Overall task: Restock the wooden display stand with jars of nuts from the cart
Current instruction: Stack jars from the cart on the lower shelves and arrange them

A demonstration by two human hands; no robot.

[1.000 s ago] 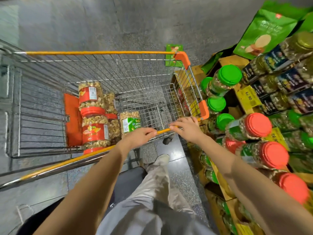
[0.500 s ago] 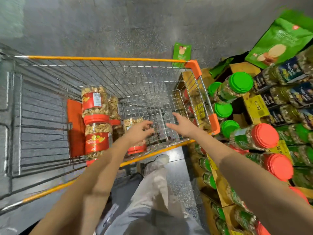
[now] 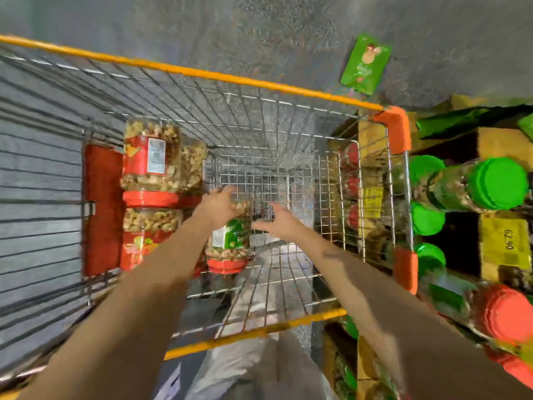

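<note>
Both hands have left the cart's orange handle (image 3: pixel 259 332) and reached down into the basket. The left hand (image 3: pixel 220 204) now curls over the far end of the green-labelled jar of nuts (image 3: pixel 230 241). The right hand (image 3: pixel 278 222), fingers spread, has arrived just beside the jar.

Both arms extended forward, left hand (image 3: pixel 221 204) curled over a jar (image 3: pixel 230 241), right hand (image 3: pixel 277 223) splayed.
</note>
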